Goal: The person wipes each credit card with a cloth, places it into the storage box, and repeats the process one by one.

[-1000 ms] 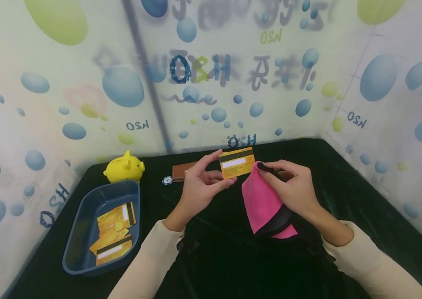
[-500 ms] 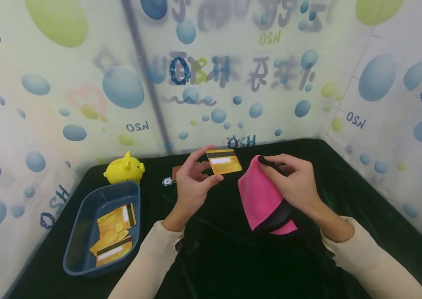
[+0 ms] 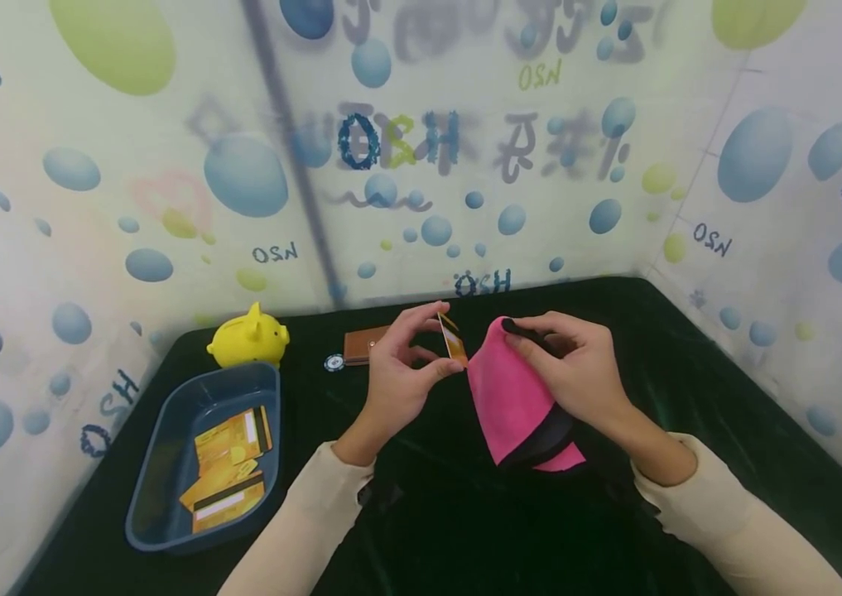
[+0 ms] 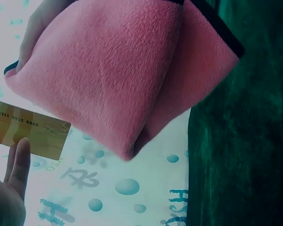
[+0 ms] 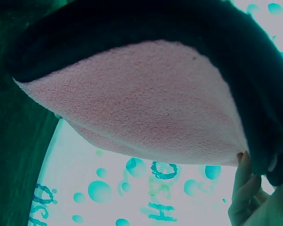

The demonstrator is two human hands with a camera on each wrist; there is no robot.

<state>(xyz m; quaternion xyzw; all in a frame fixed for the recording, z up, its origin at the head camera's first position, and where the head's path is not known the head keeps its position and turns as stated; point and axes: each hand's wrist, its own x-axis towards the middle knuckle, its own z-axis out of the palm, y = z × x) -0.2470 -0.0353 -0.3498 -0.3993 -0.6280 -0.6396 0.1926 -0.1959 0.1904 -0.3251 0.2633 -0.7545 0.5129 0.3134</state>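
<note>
My left hand [image 3: 401, 377] pinches a gold bank card [image 3: 454, 341] by its edges, turned nearly edge-on in the head view. The left wrist view shows the numbered face of this card [image 4: 30, 129], held apart from the table. Close to its right, my right hand [image 3: 580, 360] pinches the top corner of a pink cloth [image 3: 506, 393] with black edging, which hangs in folds. The card's right edge is close by the cloth; whether they touch I cannot tell. In the right wrist view the cloth [image 5: 141, 99] covers most of the picture.
A blue tray [image 3: 148, 488] at the left holds several gold cards [image 3: 230, 497]. Behind it stands a yellow piggy bank [image 3: 247, 335]. A brown wallet [image 3: 361, 346] and a poker chip [image 3: 334, 362] lie at the back of the dark green tablecloth [image 3: 421, 530]. Patterned curtains surround the table.
The left hand first drew the card leftward from the cloth, then brought it back right and turned it from flat-facing to nearly edge-on. The cloth and right hand shifted slightly left.
</note>
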